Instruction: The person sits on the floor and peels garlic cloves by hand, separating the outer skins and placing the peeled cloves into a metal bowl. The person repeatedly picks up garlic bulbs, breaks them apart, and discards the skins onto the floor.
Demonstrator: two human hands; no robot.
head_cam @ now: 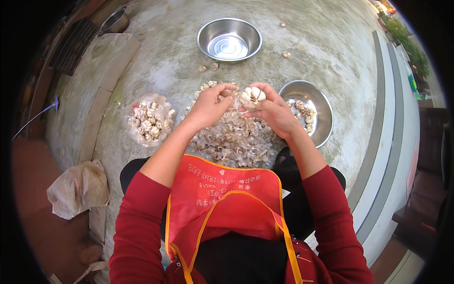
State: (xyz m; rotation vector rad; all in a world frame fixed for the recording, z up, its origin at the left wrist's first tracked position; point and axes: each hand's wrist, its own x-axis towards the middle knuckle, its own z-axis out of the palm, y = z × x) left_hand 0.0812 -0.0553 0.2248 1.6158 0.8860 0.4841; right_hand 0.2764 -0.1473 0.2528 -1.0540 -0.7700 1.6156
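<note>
My right hand holds a garlic bulb between fingers and thumb, its cloves partly parted at the top. Just to its left is my left hand, thumb and forefinger close together; whether something small is between them cannot be told. Below both hands lies a heap of papery garlic skins on the concrete ground, with more bulbs at its far edge. A clear plastic bag of garlic bulbs stands at the left. On the right, a steel basin contains several garlic pieces.
A second steel basin stands beyond the heap, loose garlic bulbs near it. A whitish plastic bag is at the lower left, a metal pot at the upper left. A step edge runs along the right.
</note>
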